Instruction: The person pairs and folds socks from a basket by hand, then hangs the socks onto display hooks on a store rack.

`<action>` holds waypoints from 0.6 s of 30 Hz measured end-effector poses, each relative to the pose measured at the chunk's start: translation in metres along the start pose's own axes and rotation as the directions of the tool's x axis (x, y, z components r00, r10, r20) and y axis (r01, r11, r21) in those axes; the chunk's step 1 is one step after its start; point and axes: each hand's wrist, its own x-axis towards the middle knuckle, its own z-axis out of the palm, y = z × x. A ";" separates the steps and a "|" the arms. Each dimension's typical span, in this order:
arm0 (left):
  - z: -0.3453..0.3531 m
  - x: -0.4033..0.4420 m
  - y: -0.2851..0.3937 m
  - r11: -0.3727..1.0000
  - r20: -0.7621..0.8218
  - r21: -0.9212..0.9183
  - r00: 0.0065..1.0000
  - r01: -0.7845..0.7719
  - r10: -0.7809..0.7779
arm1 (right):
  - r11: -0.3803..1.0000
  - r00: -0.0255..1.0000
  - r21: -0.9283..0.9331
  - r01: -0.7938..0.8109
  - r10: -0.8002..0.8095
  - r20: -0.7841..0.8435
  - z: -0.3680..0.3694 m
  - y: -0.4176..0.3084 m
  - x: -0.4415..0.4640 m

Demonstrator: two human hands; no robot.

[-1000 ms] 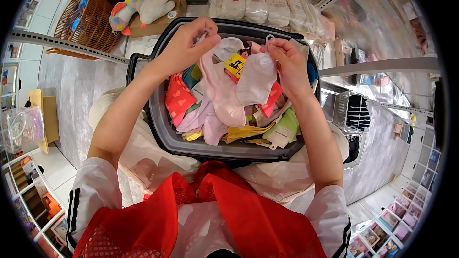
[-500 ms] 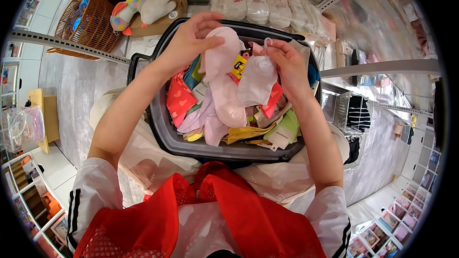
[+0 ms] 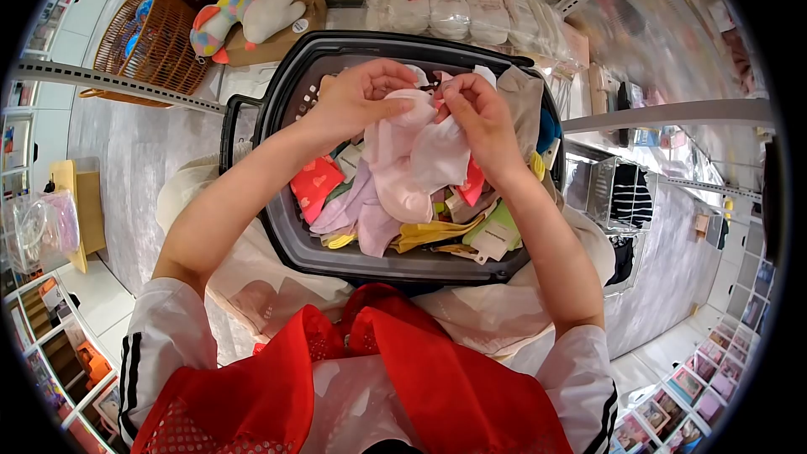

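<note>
My left hand (image 3: 361, 101) pinches the upper end of a long pale pink sock (image 3: 397, 172) between thumb and fingers. Close beside it, my right hand (image 3: 479, 118) has its fingers closed on a short white sock (image 3: 441, 155), which overlaps the pink one. The small plastic hook at the white sock's top is hidden by my fingers. Both socks hang over a dark grey basket (image 3: 290, 244) heaped with socks. In it lie a red sock with hearts (image 3: 315, 185), a lilac sock (image 3: 346, 200), a mustard piece (image 3: 429, 234) and a green piece with a tag (image 3: 496, 234).
Behind the basket are bagged white packs (image 3: 445, 10) and a plush toy (image 3: 261, 13) on a cardboard box. A wicker basket (image 3: 147, 46) stands at left. Metal shelf bars (image 3: 672, 116) flank both sides. A wire rack (image 3: 618, 193) with dark striped items is at right.
My right hand has moved left and slightly down, bringing the white sock against the pink one. My left hand has lowered a little, and the pink sock is now more bunched.
</note>
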 end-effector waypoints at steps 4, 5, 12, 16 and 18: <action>0.000 0.001 -0.002 0.996 0.037 0.066 0.997 -0.067 0.064 | 0.998 0.994 -0.001 -0.066 0.066 0.084 0.005 -0.001 -0.003; 0.001 0.000 0.000 0.994 0.047 0.076 0.996 -0.081 0.078 | 0.997 0.992 -0.001 -0.077 0.077 0.104 0.004 0.003 -0.004; -0.002 -0.003 -0.003 0.986 0.181 -0.003 0.969 -0.170 0.167 | 0.994 0.983 -0.020 -0.112 0.114 0.143 0.007 0.004 -0.005; 0.001 -0.003 0.002 0.971 0.100 -0.228 0.991 -0.069 0.093 | 0.994 0.992 -0.083 -0.070 0.078 0.100 0.007 0.006 -0.006; -0.002 -0.001 0.002 0.980 0.070 -0.164 0.990 -0.110 0.123 | 0.995 0.994 -0.080 -0.054 0.061 0.088 0.009 0.008 -0.007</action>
